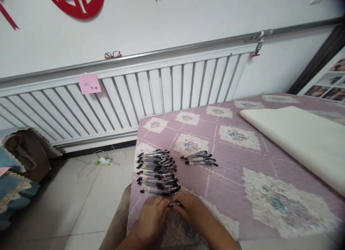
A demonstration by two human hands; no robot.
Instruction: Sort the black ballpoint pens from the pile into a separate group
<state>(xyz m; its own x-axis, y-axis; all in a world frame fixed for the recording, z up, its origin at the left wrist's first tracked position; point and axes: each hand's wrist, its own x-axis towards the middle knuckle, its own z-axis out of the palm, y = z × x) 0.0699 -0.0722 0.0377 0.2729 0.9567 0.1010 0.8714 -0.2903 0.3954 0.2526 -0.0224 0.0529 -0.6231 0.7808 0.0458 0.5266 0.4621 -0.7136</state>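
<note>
two hands pinching one pen at the bottom middle of the frame

the left hand [152,218] and right hand [192,209] meet fingertip to fingertip, both curled and closed on a dark pen [175,204], one at each end, just over the purple cloth [231,178]. right above them lies a big row of pens [157,171], laid side by side, its nearest pen close to the knuckles. a small group of pens [201,159] sits apart to its right. a white sheet [296,138] lies at the right edge. a radiator [161,88] crosses the upper half, with a pink note [89,84] on it and glasses [113,55] above it.
</note>
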